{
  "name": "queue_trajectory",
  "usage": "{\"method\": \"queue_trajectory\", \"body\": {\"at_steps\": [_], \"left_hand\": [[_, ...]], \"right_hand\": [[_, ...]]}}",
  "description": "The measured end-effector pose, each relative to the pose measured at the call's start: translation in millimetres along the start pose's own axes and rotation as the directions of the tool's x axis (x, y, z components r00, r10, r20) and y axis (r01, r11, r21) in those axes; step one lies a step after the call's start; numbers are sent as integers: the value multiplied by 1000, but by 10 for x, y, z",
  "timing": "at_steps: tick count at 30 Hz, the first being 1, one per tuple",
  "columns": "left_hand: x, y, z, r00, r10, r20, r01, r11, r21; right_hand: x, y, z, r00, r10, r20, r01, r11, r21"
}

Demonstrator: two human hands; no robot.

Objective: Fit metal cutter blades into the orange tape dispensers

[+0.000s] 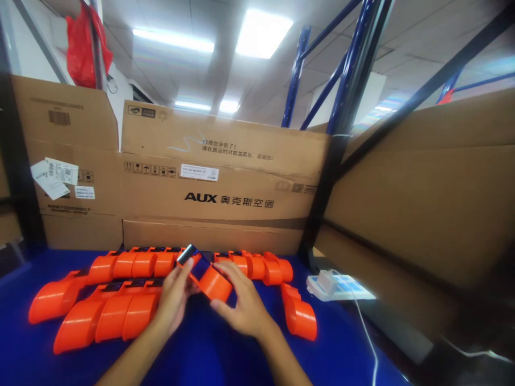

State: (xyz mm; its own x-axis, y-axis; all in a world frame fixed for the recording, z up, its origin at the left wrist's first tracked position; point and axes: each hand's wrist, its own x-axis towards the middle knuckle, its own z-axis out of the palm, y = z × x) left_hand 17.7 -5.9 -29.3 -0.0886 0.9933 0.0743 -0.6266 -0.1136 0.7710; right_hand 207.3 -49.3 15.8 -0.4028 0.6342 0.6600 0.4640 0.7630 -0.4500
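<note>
Between my two hands is an orange plastic piece point(216, 284) with a rounded, drum-like end and a dark, shiny flat part at its upper left. My left hand point(177, 295) pinches its narrower left end, with the thumb along the front. Around the rounded end curve the fingers and thumb of my right hand point(240, 300). The piece is tilted and held above the blue table surface point(193, 354). Similar orange pieces stand in rows to the left, such as a near one point(78, 324), and others point(272, 271) stand behind my right hand.
A single orange piece point(301, 319) lies right of my right arm. Beyond it sits a white power strip point(341, 287) with a plug and trailing white cable point(364, 327). A cardboard panel point(161, 201) closes off the back, beside a dark rack post point(325, 198).
</note>
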Motion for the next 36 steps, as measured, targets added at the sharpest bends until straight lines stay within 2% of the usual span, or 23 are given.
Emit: {"method": "queue_trajectory", "body": {"at_steps": [4, 9, 14, 18, 21, 23, 25, 27, 29, 32, 34, 36], "left_hand": [[-20, 18, 10, 997, -65, 37, 65, 998, 10], [-80, 5, 45, 969, -179, 169, 169, 983, 73], [-120, -7, 47, 945, -234, 229, 205, 968, 142], [-156, -11, 47, 906, -294, 306, 250, 952, 175], [-181, 5, 55, 871, -331, 363, 268, 939, 214], [-187, 24, 58, 868, -326, 376, 256, 940, 224], [-185, 43, 58, 876, -303, 375, 235, 947, 218], [-179, 57, 56, 883, -285, 374, 220, 953, 208], [-175, 62, 53, 884, -275, 377, 211, 956, 204], [-174, 57, 45, 881, -275, 385, 206, 955, 212], [-172, 49, 37, 878, -275, 392, 203, 955, 215], [-167, 40, 27, 877, -271, 398, 199, 957, 212]], "right_hand": [[-97, -123, -25, 1000, 2, -9, -4, 983, -184], [-224, -221, -54, 993, 112, -41, -118, 963, -243], [-234, -374, -160, 978, 207, 17, -202, 969, -141], [-209, -415, -301, 959, 284, 5, -284, 958, -41], [-226, -380, -432, 907, 419, 48, -422, 895, 144], [-256, -352, -538, 864, 499, 69, -498, 826, 262], [-294, -329, -660, 835, 545, 74, -541, 788, 293], [-334, -303, -788, 811, 582, 57, -577, 782, 236], [-374, -259, -898, 797, 604, 14, -602, 792, 105], [-414, -153, -986, 823, 566, -39, -565, 812, -143], [-418, -73, -982, 830, 555, -52, -537, 770, -345], [-406, -3, -938, 804, 593, -44, -524, 672, -523]]}}
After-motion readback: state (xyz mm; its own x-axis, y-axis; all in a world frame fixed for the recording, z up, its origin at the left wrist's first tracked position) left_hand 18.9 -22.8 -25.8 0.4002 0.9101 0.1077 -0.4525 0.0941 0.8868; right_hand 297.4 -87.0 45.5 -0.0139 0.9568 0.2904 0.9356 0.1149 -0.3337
